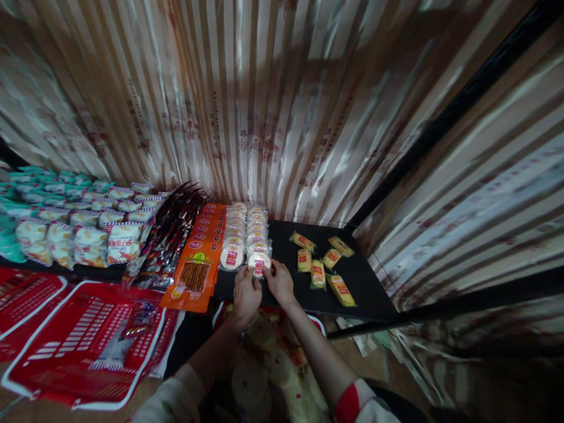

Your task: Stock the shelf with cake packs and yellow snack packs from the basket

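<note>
Both of my hands meet at the front of a row of round white packaged snacks [259, 262] on a black shelf. My left hand [247, 294] grips the near left edge of the front packet, fingers bent. From the other side, my right hand [279, 282] presses its fingers against the same packet's right edge. A second row of round white packets [232, 254] stands just left of it. Beside that row lie orange packs of brown sticks [196, 276]. Several small yellow packaged cakes [318, 274] lie loose on the shelf to the right of my hands.
Farther left, dark red shiny packets [170, 235] and rows of white snack bags [90, 244] fill the shelf [282, 235]. A red basket [83, 335] with a few packets stands below. Striped sheeting [264, 117] hangs behind; a black pole [434, 135] slants at right.
</note>
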The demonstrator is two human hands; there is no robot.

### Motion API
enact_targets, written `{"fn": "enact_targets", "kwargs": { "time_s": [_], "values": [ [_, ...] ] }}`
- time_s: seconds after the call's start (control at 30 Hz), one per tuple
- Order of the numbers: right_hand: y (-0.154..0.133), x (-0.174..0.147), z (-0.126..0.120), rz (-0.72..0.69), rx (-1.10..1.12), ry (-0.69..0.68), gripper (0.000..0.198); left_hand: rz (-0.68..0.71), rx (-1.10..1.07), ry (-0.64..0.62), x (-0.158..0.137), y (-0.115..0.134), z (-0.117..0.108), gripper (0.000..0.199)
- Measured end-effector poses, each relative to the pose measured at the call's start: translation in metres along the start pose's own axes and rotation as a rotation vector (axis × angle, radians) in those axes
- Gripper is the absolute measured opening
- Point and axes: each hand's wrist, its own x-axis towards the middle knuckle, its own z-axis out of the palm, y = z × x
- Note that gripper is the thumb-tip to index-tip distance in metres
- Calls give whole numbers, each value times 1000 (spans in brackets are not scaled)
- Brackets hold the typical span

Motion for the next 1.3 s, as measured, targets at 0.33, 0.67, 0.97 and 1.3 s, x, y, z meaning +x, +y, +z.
{"fn": "enact_targets", "kwargs": {
  "time_s": [0.33, 0.67, 0.97, 1.3],
  "values": [
    [-7, 1, 6, -12, 76, 69, 38, 76, 194, 13, 0, 8, -5, 45],
    [-11, 1, 13, 45, 155, 153, 56, 190, 184, -2, 4, 0, -5, 49],
    [-15, 11, 17, 36, 146, 160, 55, 254, 183, 39, 12, -10, 1, 46],
    [-10, 15, 27, -86, 65, 190, 48, 258, 221, 39, 12, -12, 2, 46]
  ]
}}
